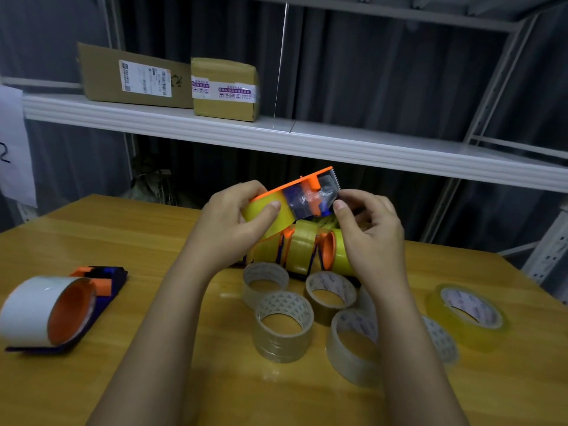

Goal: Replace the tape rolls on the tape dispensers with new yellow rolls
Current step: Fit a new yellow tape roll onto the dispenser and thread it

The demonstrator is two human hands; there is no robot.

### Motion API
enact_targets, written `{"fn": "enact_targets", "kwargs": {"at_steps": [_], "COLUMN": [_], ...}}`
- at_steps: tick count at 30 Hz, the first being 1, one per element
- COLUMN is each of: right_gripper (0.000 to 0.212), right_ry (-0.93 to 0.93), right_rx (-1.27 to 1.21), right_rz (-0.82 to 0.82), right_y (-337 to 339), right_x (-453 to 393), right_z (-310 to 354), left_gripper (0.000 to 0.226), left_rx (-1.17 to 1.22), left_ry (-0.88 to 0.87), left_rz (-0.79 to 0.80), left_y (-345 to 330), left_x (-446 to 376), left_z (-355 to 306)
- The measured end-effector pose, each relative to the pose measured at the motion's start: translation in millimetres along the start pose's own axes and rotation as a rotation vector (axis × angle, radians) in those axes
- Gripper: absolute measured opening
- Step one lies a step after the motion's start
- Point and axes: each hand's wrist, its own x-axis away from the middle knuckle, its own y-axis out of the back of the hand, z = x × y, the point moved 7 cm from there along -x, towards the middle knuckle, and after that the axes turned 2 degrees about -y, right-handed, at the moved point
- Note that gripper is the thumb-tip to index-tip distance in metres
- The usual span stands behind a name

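Dark curtains and a white metal shelf with two cardboard boxes back a yellow wooden surface. Above it, the left hand curls round the yellow tape roll seated in an orange plastic tape dispenser, thumb pressed on the roll. The right hand pinches the dispenser's toothed end, where clear tape shows. Just beneath both hands, more orange dispensers with yellow rolls lie clustered. Nearer the wrists sit several clear, brownish tape rolls. Far out beyond the left forearm lies a dispenser carrying a white roll.
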Motion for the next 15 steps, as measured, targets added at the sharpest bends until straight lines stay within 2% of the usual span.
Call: {"fn": "enact_targets", "kwargs": {"at_steps": [7, 15], "right_gripper": [0.013, 0.007], "right_ry": [-0.016, -0.117], "right_rx": [-0.076, -0.075], "right_rz": [0.026, 0.063], "right_y": [2.8, 4.6], "right_x": [-1.3, -2.7], "right_z": [0.9, -8.1], "left_gripper": [0.025, 0.028], "left_rx": [-0.05, -0.089], "left_ry": [-0.026, -0.049], "left_rz": [0.01, 0.021], "left_y": [-2.1, -4.3], "left_x": [-0.7, -0.3], "left_z": [-2.9, -6.6]}}
